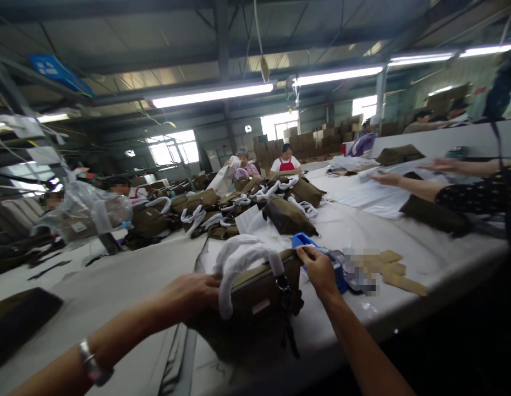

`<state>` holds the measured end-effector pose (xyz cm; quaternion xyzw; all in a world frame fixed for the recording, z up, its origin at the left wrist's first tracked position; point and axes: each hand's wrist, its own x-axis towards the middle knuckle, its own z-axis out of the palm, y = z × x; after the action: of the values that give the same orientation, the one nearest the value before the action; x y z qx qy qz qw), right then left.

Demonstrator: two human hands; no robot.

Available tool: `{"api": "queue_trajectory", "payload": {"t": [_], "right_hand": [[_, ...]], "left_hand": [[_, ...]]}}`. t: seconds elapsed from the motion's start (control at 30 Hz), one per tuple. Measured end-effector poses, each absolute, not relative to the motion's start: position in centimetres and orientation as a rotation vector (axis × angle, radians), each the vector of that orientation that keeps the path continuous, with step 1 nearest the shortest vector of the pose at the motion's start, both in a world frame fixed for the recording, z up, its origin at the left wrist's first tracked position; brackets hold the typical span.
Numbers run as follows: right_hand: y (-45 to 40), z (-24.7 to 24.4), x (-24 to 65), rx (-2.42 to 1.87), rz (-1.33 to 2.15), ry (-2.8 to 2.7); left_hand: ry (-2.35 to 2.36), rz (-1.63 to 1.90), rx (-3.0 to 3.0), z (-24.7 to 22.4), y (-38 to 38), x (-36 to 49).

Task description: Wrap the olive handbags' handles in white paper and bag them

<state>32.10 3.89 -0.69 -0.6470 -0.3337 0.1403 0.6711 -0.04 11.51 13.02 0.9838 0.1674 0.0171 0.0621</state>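
Observation:
An olive-brown handbag (251,313) stands on the white-covered table in front of me, its handles (238,264) wrapped in white padding. My left hand (201,297) is closed on the bag's left end, with fingertips partly hidden behind a handle. At the top right corner, my right hand (317,267) pinches the bag's edge between thumb and fingers. A dark clasp and strap hang down the bag's right side. Just beyond my right hand sits a blue tape dispenser-like object (303,240), partly covered by the hand.
Several similar bags (238,206) with wrapped handles lie piled farther back. Tan cardboard pieces (393,267) rest right of my hand. At right, a co-worker's hands (387,179) hold clear plastic near dark bags. A plastic-wrapped bundle (86,214) is at left; another dark bag (24,319) lies near the left edge.

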Motion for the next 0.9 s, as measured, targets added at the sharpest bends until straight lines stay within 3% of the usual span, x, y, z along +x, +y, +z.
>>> {"api": "queue_trajectory", "payload": {"t": [0.17, 0.37, 0.47, 0.57, 0.77, 0.83, 0.9], "right_hand": [[4.9, -0.7, 32.8, -1.519, 0.271, -0.805], [4.9, -0.3, 32.1, -1.513, 0.293, -0.884], [2.9, -0.1, 31.0, -1.499, 0.069, -0.885], [0.6, 0.1, 28.2, -1.406, -0.166, -1.036], [-0.6, 1.6, 22.7, -1.105, -0.192, -1.206], [-0.6, 2.1, 22.8, -1.038, -0.120, -1.181], [-0.6, 2.4, 23.9, -0.988, 0.158, -1.197]], "left_hand": [[0.570, -0.128, 2.946, 13.8, 11.2, -5.4], [0.853, 0.021, 2.978, 12.8, 11.2, -6.2], [0.980, 0.374, 2.864, 11.7, 10.2, -5.4], [0.991, 0.960, 2.604, 9.7, 7.8, -3.4], [0.832, 1.670, 2.661, 5.5, 4.0, 2.7], [0.735, 1.784, 2.681, 5.6, 4.0, 3.5], [0.698, 1.598, 2.625, 6.7, 4.4, 3.2]]}}
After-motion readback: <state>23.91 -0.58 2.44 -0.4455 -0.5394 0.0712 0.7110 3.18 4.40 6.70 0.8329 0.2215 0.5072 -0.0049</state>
